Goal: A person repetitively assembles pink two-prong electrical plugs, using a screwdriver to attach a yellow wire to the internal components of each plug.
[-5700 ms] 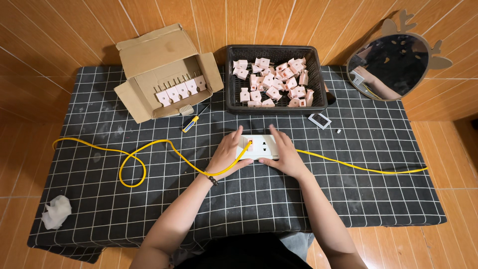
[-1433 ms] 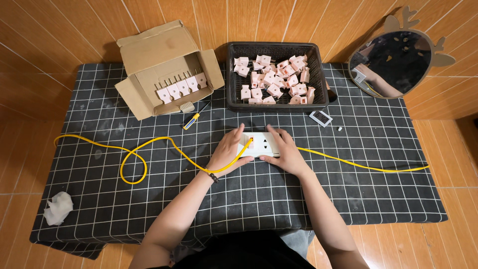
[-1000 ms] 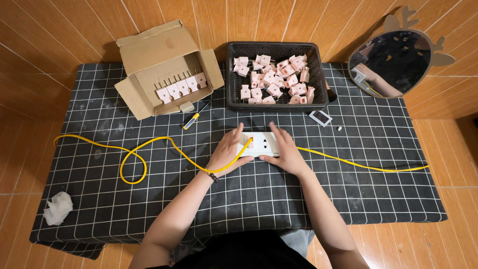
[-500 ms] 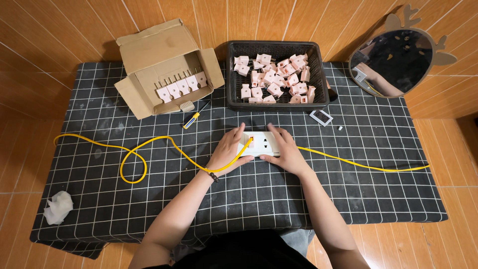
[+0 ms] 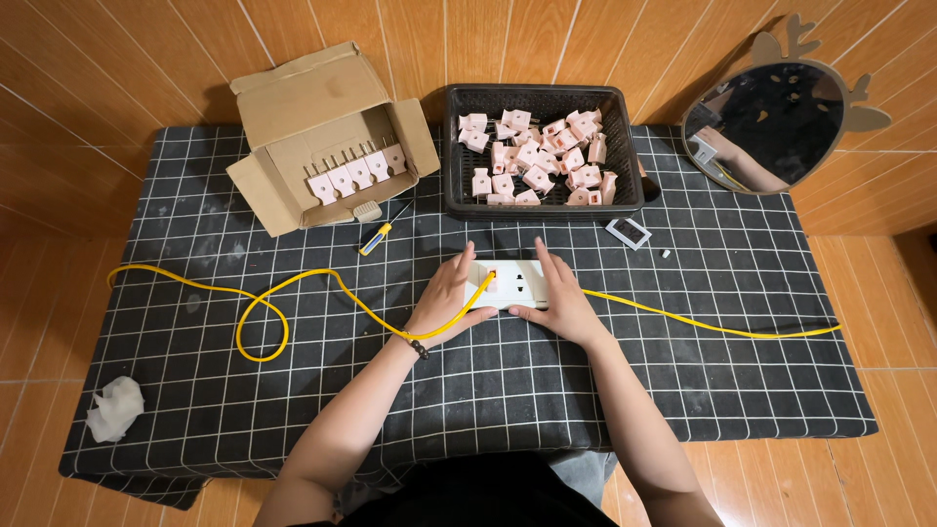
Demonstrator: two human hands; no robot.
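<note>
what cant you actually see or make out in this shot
- Head view: the ends of the white socket block sit under the left hand and right hand.
- Where the yellow cable enters the block is covered by the left hand.
- Pink plugs in the black basket: too small to tell details.
- Cardboard box: its flaps hide what lies deeper inside.
- Both elbows are cut off by the bottom edge.

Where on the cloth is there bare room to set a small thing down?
Bare cloth lies right of the right hand, below the yellow wire toward the table edge, and between the wire loop and the white wad. It is crowded by the box, screwdriver, basket and socket.
</note>
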